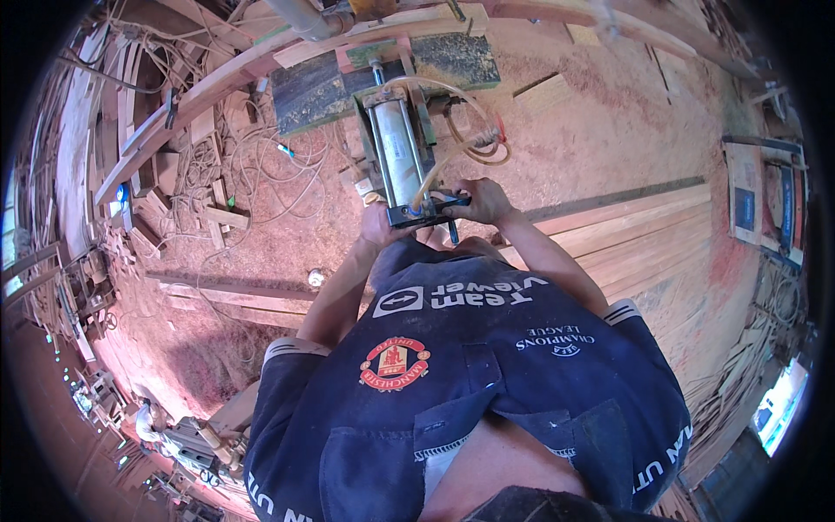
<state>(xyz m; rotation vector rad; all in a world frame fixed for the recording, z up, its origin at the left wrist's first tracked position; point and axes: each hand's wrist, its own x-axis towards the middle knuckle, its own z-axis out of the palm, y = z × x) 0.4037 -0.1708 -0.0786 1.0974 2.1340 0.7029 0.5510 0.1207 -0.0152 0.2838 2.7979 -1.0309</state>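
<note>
Right of tangled cords (270, 170), the left hand (379, 224) touches the near end of a pneumatic cylinder (397, 152); its fingers are partly hidden, so I cannot tell its grip. The cylinder lies between both hands, the right hand (485, 202) holding a black fitting (450, 203) in a narrow grip, with long planks (626, 239) farther right.

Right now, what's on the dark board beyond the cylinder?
Sawdust lies on the dark board. The rod end of the cylinder and a greenish block hide its middle; what lies beneath can't be seen.
</note>
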